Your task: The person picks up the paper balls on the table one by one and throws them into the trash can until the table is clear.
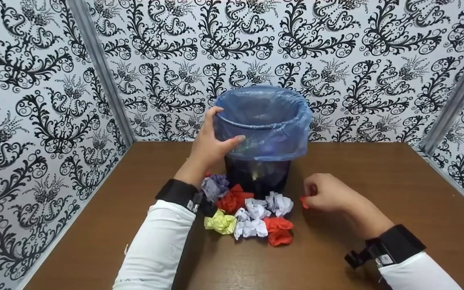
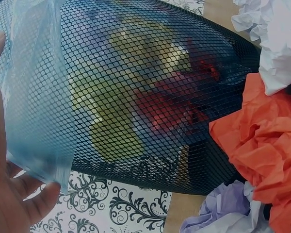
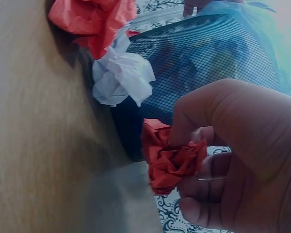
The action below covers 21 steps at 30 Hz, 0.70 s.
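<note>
On the brown surface [image 1: 377,169], toward its back edge, stands a big bin [image 1: 258,177], and the left hand [image 1: 211,143] holds its side. Nearer the right edge, the right hand [image 1: 330,193] pinches a small red paper ball [image 3: 167,167], right of the bin and below its top.

The left hand [image 2: 5,199] lies along the left edge with its fingers against a translucent light-blue plastic bag [image 2: 36,107], which drapes over one end of a black mesh wastebasket [image 2: 111,53]. Through the mesh show yellow-green crumpled paper [image 2: 117,138] and dark-red crumpled paper [image 2: 165,104]. Outside, near the basket's base, sit a bright orange-red paper ball [image 2: 264,141], a white paper ball [image 2: 286,43] and a pale-purple paper ball [image 2: 223,206]. A white surface with black scrollwork [image 2: 121,204] shows beyond.
</note>
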Each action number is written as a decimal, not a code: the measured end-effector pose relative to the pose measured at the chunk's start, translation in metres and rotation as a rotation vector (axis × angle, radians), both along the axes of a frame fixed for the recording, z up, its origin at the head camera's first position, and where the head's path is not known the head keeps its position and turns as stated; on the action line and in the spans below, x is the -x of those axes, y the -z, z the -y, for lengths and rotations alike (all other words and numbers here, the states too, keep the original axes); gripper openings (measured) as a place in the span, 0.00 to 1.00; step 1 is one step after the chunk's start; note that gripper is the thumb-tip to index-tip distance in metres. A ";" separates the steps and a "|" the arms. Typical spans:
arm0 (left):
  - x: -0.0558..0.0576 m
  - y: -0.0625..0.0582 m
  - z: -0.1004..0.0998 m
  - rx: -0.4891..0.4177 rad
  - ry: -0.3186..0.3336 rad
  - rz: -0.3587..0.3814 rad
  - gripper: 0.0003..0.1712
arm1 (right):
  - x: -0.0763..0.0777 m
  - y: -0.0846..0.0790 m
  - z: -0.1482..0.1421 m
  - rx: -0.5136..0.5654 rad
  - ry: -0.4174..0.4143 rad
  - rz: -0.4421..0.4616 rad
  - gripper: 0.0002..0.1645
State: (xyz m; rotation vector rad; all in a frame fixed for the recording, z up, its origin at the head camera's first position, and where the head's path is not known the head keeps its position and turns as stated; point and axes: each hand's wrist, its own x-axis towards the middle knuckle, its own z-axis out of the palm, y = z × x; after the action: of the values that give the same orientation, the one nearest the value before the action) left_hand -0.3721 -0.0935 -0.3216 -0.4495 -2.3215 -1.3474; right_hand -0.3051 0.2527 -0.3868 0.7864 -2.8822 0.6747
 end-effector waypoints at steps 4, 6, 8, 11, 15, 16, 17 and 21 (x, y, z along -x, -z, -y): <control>-0.001 0.000 0.001 0.012 -0.016 -0.006 0.58 | -0.001 -0.008 -0.001 0.032 0.019 -0.052 0.12; -0.001 0.000 0.001 0.012 -0.018 -0.010 0.58 | -0.002 -0.013 -0.002 0.055 0.026 -0.058 0.11; -0.001 0.001 0.001 0.010 -0.019 -0.009 0.57 | -0.004 -0.018 -0.004 0.080 0.032 -0.064 0.10; -0.001 0.001 0.000 0.012 -0.023 -0.007 0.57 | -0.006 -0.026 -0.008 0.102 0.045 -0.083 0.09; -0.001 0.001 0.000 0.013 -0.021 -0.004 0.57 | -0.007 -0.034 -0.014 0.136 0.085 -0.108 0.09; -0.001 0.001 0.000 0.012 -0.018 -0.006 0.57 | -0.008 -0.036 -0.015 0.153 0.094 -0.113 0.09; 0.000 0.002 0.000 0.012 -0.019 -0.007 0.57 | -0.008 -0.037 -0.016 0.173 0.104 -0.117 0.08; 0.000 0.002 0.000 0.006 -0.018 -0.014 0.58 | -0.009 -0.049 -0.016 0.246 0.142 -0.150 0.06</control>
State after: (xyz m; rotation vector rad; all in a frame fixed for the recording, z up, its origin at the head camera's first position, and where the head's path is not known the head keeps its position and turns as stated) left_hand -0.3721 -0.0932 -0.3239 -0.4370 -2.3138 -1.3243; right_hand -0.2959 0.2688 -0.3379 0.5686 -2.6239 0.8892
